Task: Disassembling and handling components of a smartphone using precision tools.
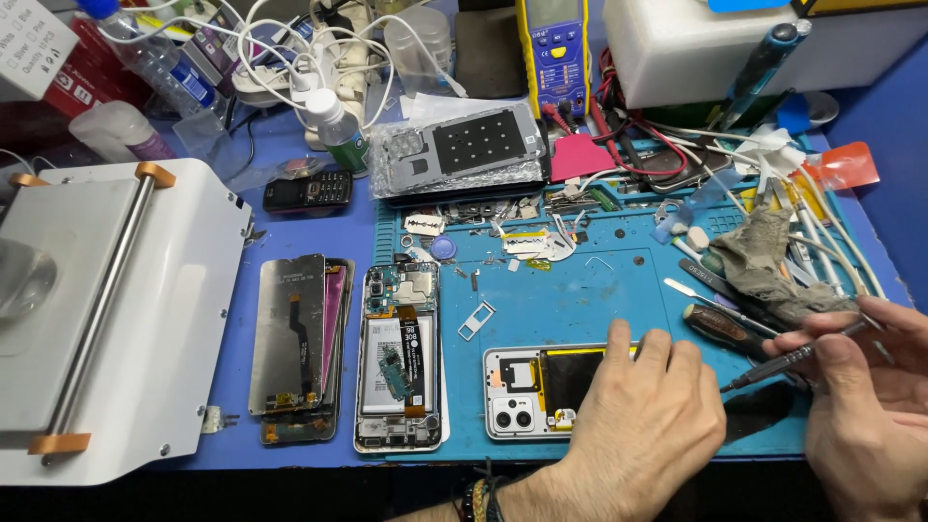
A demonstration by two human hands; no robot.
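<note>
An opened phone (527, 390) lies back-up at the near edge of the blue mat (580, 300) on the worktop, white frame, twin camera lenses and yellow-edged black battery exposed. The left hand (643, 416) rests flat over it, fingers spread, gripping nothing. The right hand (860, 406) pinches a slim dark tool (788, 360).

A blue bench (290, 217) carries a repair mat (580, 290) and opened phones (397, 358).
</note>
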